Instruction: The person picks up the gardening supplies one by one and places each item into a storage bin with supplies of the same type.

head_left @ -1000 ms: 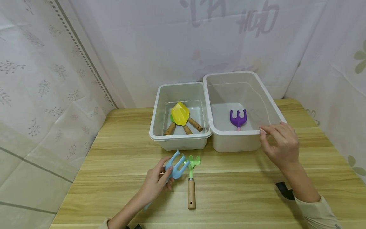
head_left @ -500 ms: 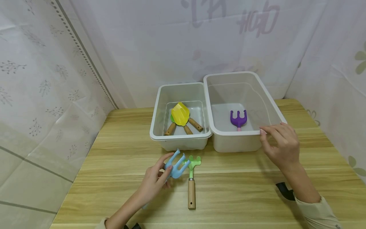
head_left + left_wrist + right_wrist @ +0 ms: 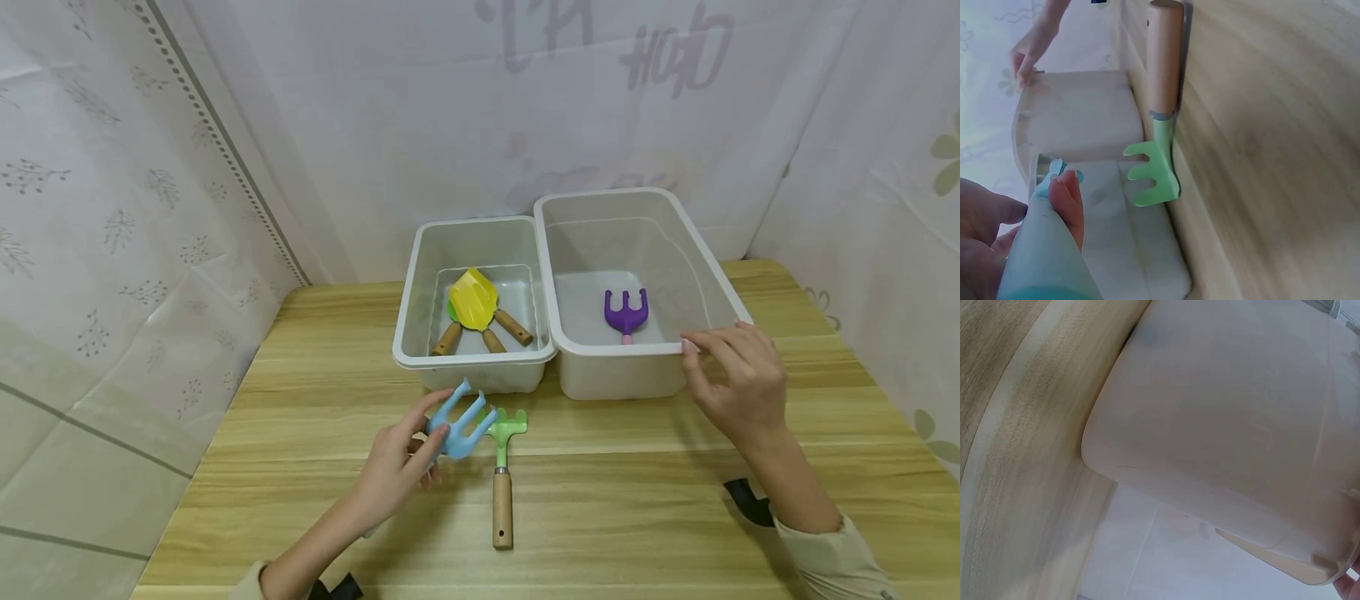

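Note:
My left hand (image 3: pixel 397 458) holds a light blue hand rake (image 3: pixel 459 429) above the table, three prongs pointing up and away. In the left wrist view its pale blue handle (image 3: pixel 1049 256) runs along the palm. Just right of it a green hand rake (image 3: pixel 507 429) with a wooden handle lies on the table. My right hand (image 3: pixel 738 379) pinches the front right corner of the right white bin (image 3: pixel 622 350). Inside that bin lies a purple hand rake (image 3: pixel 626 317), its handle mostly hidden by the front wall.
Left of that bin, side by side, stands a smaller white bin (image 3: pixel 472 360). It holds a yellow trowel (image 3: pixel 472 300) on top of other wooden-handled tools, one with green showing. A patterned white curtain (image 3: pixel 420 108) hangs behind the wooden table (image 3: pixel 615 517).
My left hand has lifted the blue rake slightly and shifted a little to the left. The right hand keeps its place on the bin's corner.

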`<state>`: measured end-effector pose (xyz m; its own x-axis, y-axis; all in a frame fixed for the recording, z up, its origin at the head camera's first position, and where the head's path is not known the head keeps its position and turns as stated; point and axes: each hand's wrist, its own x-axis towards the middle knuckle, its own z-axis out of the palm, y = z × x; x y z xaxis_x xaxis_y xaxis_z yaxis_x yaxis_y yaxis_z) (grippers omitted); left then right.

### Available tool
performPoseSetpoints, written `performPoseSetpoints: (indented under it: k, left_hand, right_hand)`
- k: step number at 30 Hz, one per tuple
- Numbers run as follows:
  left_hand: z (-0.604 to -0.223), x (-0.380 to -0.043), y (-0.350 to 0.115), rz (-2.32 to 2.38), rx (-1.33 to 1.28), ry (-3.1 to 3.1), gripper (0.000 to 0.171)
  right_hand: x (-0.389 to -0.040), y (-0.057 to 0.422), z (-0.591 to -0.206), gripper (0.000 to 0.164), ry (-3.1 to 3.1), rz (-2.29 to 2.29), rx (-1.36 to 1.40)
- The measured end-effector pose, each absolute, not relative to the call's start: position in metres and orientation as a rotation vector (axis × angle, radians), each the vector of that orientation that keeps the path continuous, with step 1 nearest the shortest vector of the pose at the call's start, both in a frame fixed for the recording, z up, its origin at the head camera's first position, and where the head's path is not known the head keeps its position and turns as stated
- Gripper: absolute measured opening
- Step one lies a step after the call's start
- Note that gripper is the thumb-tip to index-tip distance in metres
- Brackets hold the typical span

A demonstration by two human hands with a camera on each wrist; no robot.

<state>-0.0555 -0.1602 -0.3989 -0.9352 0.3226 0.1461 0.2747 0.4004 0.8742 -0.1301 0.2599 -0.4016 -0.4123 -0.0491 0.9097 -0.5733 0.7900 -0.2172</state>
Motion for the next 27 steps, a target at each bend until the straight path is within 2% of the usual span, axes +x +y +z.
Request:
performPoseSetpoints:
  k: [27]
  left_hand:
    - [-0.368,-0.063,-0.156,1.573,0.610,2.561,0.044]
  right_hand:
    - [-0.131,0.260,-0.402,0.049,-1.934,0.611,0.472]
